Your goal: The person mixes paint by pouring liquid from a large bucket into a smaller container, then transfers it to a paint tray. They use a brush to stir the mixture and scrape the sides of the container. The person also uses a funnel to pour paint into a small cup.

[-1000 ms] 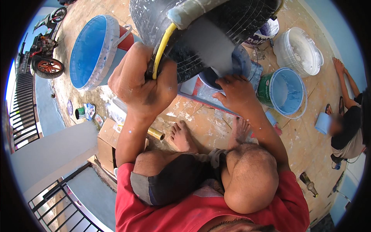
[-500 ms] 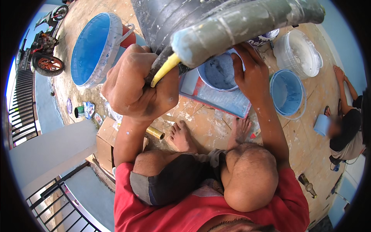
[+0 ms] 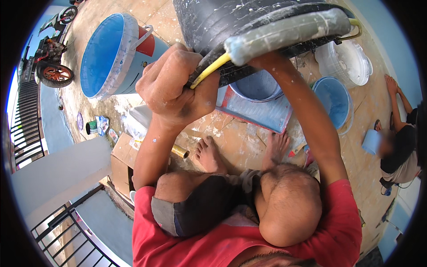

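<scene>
Spattered tiles (image 3: 227, 127) spread below, and the left hand (image 3: 178, 89) is clamped on the tilted black bucket (image 3: 213, 26), up above a pail (image 3: 259, 89) on a blue-stained tray (image 3: 255, 111)! Right hand (image 3: 269, 61) mostly hidden behind it: can't tell its grip.

Beyond the feet (image 3: 210, 156), a paint pail (image 3: 258, 87) stands on a tray (image 3: 269, 115) — a large bucket (image 3: 131, 71) to its left, a small bucket (image 3: 330, 103) and tub (image 3: 342, 64) to its right.

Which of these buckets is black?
The black bucket at the top, gripped at its edge by the left hand. The leftmost bucket, the bucket on the tray and the bucket right of it are bluish inside; the clear tub is whitish.
</scene>
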Motion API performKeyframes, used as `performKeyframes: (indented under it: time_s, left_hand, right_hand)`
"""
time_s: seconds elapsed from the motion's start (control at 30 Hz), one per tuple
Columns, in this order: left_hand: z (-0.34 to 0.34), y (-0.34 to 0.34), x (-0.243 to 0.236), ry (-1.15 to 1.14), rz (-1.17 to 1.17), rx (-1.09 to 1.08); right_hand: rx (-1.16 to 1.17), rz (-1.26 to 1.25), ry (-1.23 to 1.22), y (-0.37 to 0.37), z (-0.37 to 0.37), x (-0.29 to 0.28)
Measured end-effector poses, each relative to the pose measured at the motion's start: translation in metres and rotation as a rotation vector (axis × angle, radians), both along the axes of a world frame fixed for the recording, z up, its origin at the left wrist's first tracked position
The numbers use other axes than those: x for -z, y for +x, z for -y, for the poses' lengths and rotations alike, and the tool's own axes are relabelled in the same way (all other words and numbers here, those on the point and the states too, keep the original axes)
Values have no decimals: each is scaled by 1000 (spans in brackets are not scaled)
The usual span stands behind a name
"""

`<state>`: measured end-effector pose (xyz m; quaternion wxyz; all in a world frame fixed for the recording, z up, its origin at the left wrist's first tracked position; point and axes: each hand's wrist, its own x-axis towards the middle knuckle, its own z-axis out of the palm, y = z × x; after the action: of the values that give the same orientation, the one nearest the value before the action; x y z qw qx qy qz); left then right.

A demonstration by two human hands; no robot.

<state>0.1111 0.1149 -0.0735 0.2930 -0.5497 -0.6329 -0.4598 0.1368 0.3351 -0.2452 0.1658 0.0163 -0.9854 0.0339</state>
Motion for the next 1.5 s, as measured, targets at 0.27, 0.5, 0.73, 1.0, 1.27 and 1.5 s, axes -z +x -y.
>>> performKeyframes:
  time_s: [0.27, 0.5, 0.73, 1.0, 1.27, 1.5]
  left_hand:
    - [7, -5, 17, -59, 41, -86]
    - [-1, -41, 21, 13, 202, -145]
    - [-48, -129, 42, 402, 899, -57]
    - [-92, -183, 137, 497, 1484, -223]
    - [-39, -250, 266, 582, 1819, -49]
    - [-5, -208, 255, 235, 1949, -148]
  right_hand:
    - [-16, 63, -364, 89, 19, -35]
    - [318, 577, -348, 130, 23, -74]
    - [148, 930, -322, 56, 27, -28]
    - [-145, 1293, -121, 30, 20, 25]
    - [121, 500, -318, 70, 23, -37]
    - [555, -337, -645, 151, -26, -41]
